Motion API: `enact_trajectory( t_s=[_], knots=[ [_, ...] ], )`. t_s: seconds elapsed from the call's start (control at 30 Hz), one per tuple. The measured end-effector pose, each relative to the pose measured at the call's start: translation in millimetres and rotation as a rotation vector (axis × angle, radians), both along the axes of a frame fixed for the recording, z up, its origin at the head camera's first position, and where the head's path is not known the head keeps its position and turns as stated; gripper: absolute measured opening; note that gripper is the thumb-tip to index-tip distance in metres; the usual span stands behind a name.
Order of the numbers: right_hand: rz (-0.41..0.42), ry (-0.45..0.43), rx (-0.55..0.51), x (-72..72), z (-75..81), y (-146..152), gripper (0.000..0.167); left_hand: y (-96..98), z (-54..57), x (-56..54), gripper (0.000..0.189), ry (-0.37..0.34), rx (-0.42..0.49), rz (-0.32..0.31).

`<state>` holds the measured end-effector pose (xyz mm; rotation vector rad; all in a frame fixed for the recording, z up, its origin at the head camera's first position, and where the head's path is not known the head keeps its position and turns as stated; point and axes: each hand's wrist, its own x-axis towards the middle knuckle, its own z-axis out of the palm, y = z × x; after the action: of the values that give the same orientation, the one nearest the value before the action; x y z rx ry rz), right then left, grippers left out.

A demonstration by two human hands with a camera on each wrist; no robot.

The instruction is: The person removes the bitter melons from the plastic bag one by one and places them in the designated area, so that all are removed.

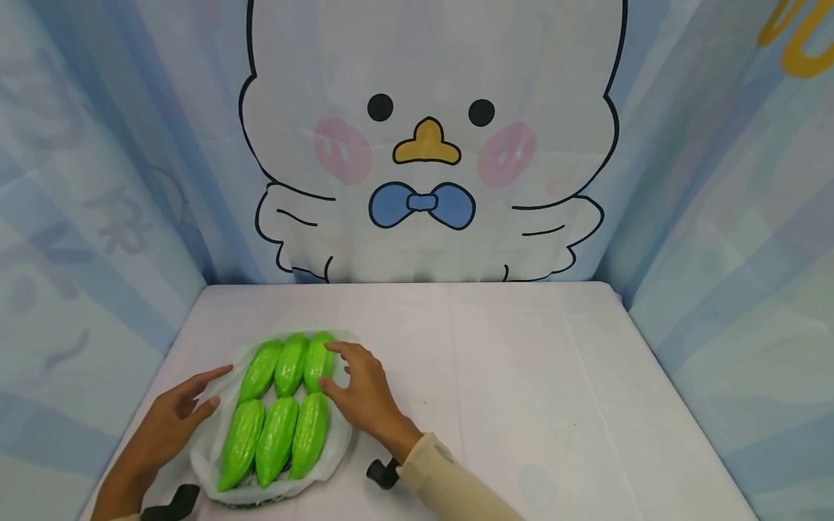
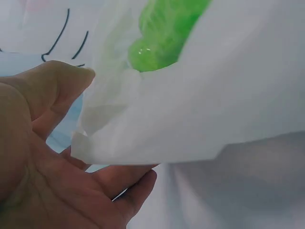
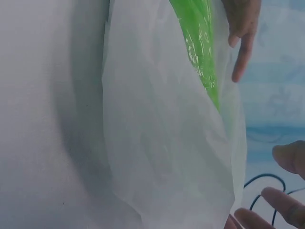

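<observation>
Gourds [image 1: 276, 441]: six, green, glossy, in two rows of three; placed between the two hands, the far-row end piece nearest the right one.

Bag [image 1: 337, 443]: white, thin; beneath and around the gourds, its edge rising at the sides. Whether a tray lies under them cannot be told.

Left hand [image 1: 166, 420]: at the bag's left edge, thumb and fingers parted, grasping nothing firmly; fingertips run behind the film, contact uncertain.

Right hand [image 1: 365, 391]: at the opposite edge, thumb and forefinger spread beside the end gourd, not clenched, no grasp evident; whether the tips touch cannot be told.

Step in hand, by judgement: placing or adjusting bag and gourds from both sides. Next move seems to call for a light, even hold on the slack film, gourds kept in their rows.

Sleeve [image 1: 456, 477]: beige, behind the right hand.

Black mounts [image 1: 172, 504]: one near each wrist.

Table [image 1: 495, 405]: white cover, extending to the right hand's right.

Backdrop [image 1: 417, 253]: beyond both hands; printed figure with blue bow tie [image 1: 422, 202].
</observation>
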<state>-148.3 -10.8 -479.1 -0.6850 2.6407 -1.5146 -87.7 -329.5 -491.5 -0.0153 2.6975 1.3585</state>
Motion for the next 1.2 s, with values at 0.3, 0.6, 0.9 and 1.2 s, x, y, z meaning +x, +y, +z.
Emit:
enact_trajectory(
  t_s=[0.3, 0.6, 0.9, 1.2],
  knots=[
    [0.001, -0.051, 0.12, -13.2, -2.7, -20, 0.054, -1.2, -5.4, -0.6, 0.056, 0.028, 0.036, -0.023],
    [-0.053, -0.03, 0.215, -25.4, -7.9, -34, 0.053, -0.6, -12.7, -4.8, 0.047, 0.189, 0.052, -0.109],
    [-0.083, -0.029, 0.281, -31.4, -16.4, -43, 0.056, -9.6, -10.7, -5.5, 0.057, 0.191, 0.239, -0.282],
    [-0.103, -0.023, 0.292, -32.4, -19.5, -47, 0.06, -16.9, -9.1, -2.5, 0.069, 0.195, 0.294, -0.384]
  ],
)
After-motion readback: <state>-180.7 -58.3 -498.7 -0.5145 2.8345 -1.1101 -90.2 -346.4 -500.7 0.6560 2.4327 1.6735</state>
